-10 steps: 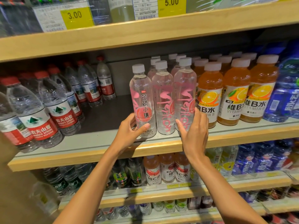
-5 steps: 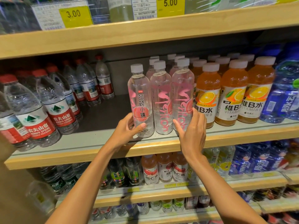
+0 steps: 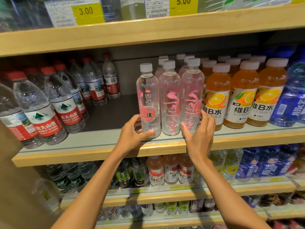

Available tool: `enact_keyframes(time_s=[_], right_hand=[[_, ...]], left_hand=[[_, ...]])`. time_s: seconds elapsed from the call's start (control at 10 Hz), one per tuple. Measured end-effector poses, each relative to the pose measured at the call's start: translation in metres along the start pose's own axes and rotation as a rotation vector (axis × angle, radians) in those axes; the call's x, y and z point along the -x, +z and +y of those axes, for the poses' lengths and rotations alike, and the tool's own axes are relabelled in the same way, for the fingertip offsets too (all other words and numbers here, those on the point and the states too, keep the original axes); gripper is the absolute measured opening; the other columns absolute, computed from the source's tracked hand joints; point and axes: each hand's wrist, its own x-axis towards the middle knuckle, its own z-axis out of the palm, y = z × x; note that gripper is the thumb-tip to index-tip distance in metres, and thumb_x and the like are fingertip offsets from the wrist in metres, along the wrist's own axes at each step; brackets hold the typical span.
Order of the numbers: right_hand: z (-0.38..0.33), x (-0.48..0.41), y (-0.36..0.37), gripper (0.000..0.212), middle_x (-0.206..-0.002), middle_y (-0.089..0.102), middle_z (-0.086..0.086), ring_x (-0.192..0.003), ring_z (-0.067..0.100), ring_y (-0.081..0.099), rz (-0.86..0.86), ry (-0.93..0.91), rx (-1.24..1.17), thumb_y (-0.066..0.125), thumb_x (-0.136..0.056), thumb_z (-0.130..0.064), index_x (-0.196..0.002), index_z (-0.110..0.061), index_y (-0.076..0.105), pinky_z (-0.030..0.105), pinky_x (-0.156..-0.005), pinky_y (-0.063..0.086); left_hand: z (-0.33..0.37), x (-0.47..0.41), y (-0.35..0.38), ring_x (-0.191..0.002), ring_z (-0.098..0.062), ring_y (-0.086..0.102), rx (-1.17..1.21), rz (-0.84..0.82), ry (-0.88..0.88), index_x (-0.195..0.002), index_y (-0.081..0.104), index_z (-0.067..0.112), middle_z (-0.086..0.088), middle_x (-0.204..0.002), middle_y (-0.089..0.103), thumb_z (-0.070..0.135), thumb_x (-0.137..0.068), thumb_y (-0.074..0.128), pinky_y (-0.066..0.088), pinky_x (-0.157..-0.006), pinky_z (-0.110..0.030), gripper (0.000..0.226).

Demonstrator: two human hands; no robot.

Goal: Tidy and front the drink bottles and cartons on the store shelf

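Both hands have closed more round the pink bottles since a moment ago. The right hand (image 3: pixel 199 136) had straight fingers (image 3: pixel 208 120); now they bend round the right pink bottle (image 3: pixel 192 93), with the thumb in front. The left hand (image 3: pixel 133 131) holds the left pink bottle (image 3: pixel 147 96) down low, thumb in front and fingers behind.

All three pink bottles stand in a row at the front of the shelf (image 3: pixel 99 146), with the middle pink bottle (image 3: pixel 170 96) between the two held ones. Only the left one shows its name.

I think the next job is to turn the right one to match. Keep it standing on the shelf, hold it low and turn it slowly. The orange vitamin bottles (image 3: pixel 216 100) are just beside it, so do not bump them.
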Motion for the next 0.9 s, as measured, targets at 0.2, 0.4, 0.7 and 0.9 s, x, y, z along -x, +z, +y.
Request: enact_keyframes(time_s=[0.2, 0.4, 0.7, 0.9], right_hand=[[-0.001, 0.002, -0.001, 0.070, -0.119, 0.053, 0.019, -0.111, 0.033, 0.051, 0.013, 0.012, -0.002, 0.078, -0.077, -0.025, -0.132, 0.002, 0.046, 0.043, -0.090, 0.048], [-0.004, 0.001, 0.000, 0.069, -0.126, 0.051, 0.018, -0.118, 0.032, 0.048, 0.005, 0.036, -0.005, 0.075, -0.080, -0.025, -0.134, 0.001, 0.043, 0.041, -0.096, 0.045], [0.000, 0.008, -0.010, 0.058, -0.122, 0.052, 0.020, -0.116, 0.032, 0.048, -0.001, -0.081, -0.055, 0.072, -0.083, -0.017, -0.131, 0.004, 0.047, 0.036, -0.098, 0.038], [0.001, 0.033, -0.037, 0.030, -0.110, 0.059, 0.012, -0.103, 0.018, 0.053, -0.197, -0.316, -0.200, 0.052, -0.094, -0.017, -0.117, 0.002, 0.058, 0.021, -0.089, 0.038]], left_hand=[[-0.001, 0.000, 0.000, -0.113, -0.009, 0.059, 0.005, -0.008, -0.005, -0.126, 0.055, 0.014, 0.002, -0.121, 0.064, 0.018, -0.076, 0.080, 0.049, -0.098, -0.027, 0.056], [-0.001, -0.002, 0.000, -0.112, -0.003, 0.058, -0.005, -0.037, 0.002, -0.126, 0.056, 0.015, 0.007, -0.121, 0.064, 0.019, -0.079, 0.077, 0.048, -0.099, -0.025, 0.051], [0.003, 0.021, -0.009, -0.115, 0.001, 0.053, -0.155, 0.021, 0.109, -0.135, 0.051, 0.017, 0.010, -0.127, 0.058, 0.027, -0.087, 0.069, 0.041, -0.097, -0.010, 0.051], [-0.001, 0.086, -0.037, -0.101, -0.004, 0.055, -0.327, 0.257, 0.292, -0.117, 0.062, 0.010, 0.004, -0.111, 0.061, 0.038, -0.100, 0.045, 0.041, -0.087, -0.012, 0.037]])
